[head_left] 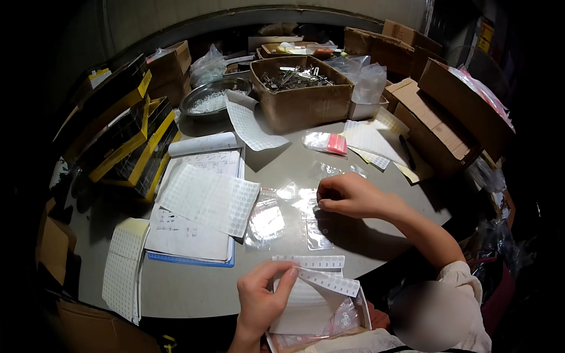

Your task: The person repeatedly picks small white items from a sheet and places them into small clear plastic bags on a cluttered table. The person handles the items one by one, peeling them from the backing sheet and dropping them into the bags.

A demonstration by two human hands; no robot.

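My left hand (263, 297) pinches a strip of round stickers (331, 282) between thumb and fingers at the table's front edge. A second sticker strip (315, 262) lies just beyond it. Below these, a white open box (366, 315) holds small clear zip bags (341, 320) and white backing paper (300, 312). My right hand (353, 197) hovers over the table's middle with fingers curled and thumb against them; anything small between them is hidden. Clear plastic bags (268, 226) lie flat beside and under it, one small bag (319, 234) just in front.
At left, a sticker sheet (215, 197) covers an open notebook (194, 241); more sheets (125, 265) stick out nearby. Black-yellow boxes (138, 141) stack at far left. Behind stand a carton of metal parts (303, 100), a metal bowl (191, 112) and brown cartons (438, 123).
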